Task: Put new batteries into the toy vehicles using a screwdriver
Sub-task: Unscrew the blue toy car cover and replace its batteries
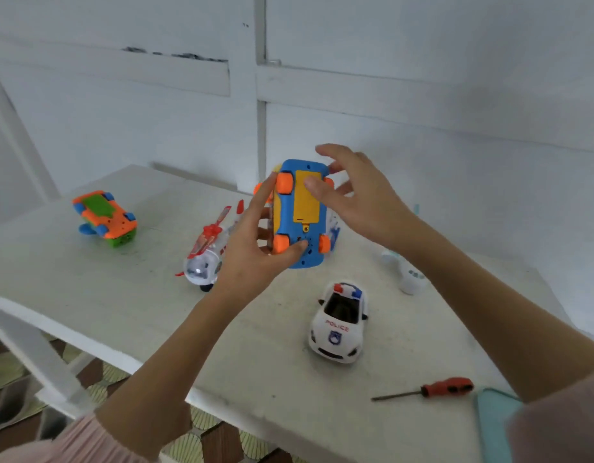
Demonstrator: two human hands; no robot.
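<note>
Blue toy car (pixel 297 215) underside-up in left hand (pixel 252 242)'s curled grip, right hand (pixel 359 198) open, thumb on its yellow cover (pixel 307 202).

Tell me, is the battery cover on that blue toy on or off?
On. The yellow battery cover sits flush in the blue toy underside; the screwdriver lies untouched.
</note>
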